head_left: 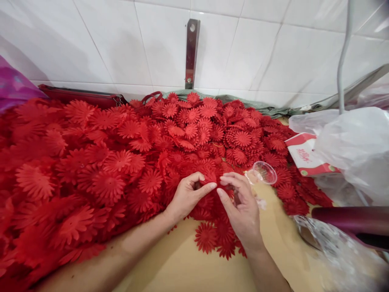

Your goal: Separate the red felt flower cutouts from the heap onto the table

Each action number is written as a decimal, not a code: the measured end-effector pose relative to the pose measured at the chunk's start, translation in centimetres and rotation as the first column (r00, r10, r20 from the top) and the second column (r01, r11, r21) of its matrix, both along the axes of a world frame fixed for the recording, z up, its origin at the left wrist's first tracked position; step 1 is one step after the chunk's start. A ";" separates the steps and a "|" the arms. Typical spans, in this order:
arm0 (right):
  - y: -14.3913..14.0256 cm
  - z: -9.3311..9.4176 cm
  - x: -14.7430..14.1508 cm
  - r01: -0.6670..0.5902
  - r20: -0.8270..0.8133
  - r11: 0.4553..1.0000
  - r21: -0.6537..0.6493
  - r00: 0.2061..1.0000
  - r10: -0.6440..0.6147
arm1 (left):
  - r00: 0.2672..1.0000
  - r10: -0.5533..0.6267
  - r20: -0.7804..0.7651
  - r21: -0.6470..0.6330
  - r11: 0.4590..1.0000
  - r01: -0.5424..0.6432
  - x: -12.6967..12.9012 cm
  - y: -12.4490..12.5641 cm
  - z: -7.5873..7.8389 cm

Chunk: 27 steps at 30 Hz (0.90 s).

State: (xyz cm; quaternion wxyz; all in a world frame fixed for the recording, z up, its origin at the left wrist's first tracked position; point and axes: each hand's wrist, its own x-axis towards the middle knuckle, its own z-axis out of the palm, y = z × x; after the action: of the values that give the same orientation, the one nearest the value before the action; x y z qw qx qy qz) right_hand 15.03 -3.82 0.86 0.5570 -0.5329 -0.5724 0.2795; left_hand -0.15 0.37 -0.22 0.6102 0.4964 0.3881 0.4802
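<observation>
A big heap of red fabric flower pieces (115,162) covers most of the tan table (182,267). My left hand (187,194) pinches a red flower piece (209,177) at the heap's near edge, thumb and fingers closed on it. My right hand (240,202) meets it from the right, fingertips on the same piece. A small clear plastic cup (264,172) lies on its side just beyond my right hand. Several loose flowers (206,237) lie flat on the table under my wrists.
A white tiled wall (121,40) with a metal bracket (192,52) stands behind. At right are a red-and-white box (304,156), clear plastic bags (358,150), a grey cable (343,61) and a dark maroon bar (352,221). A purple bag (12,87) sits far left.
</observation>
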 end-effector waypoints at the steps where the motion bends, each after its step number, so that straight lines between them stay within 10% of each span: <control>1: 0.0 0.0 0.0 -0.013 0.019 1.000 -0.005 1.000 0.013 | 1.000 -0.024 0.005 0.004 1.000 0.024 0.0 0.0 0.2; 7: 0.5 -0.6 0.1 -0.016 -0.204 0.997 -0.078 0.979 0.000 | 0.995 -0.098 -0.004 0.062 0.993 0.098 0.0 -0.2 0.7; 13: 1.0 -1.1 0.5 -0.036 -0.657 0.984 -0.176 0.749 -0.090 | 0.995 0.104 0.002 0.027 0.994 -0.104 0.2 -0.1 0.3; 20: 1.5 -0.6 0.8 -0.183 -0.754 0.935 -0.305 0.646 -0.120 | 0.964 0.249 -0.095 0.130 0.963 -0.236 -0.2 -0.2 0.0; 27: 1.1 -0.3 0.4 -0.110 -0.700 0.954 -0.279 0.703 -0.123 | 0.971 0.237 0.044 0.086 0.967 -0.240 0.0 -0.2 0.3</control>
State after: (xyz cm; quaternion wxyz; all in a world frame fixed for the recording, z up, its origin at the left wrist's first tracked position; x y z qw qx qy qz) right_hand 15.38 -2.71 0.52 0.6476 -0.4641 -0.2622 0.5445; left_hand -0.14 0.16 0.09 0.5316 0.4651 0.4125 0.5753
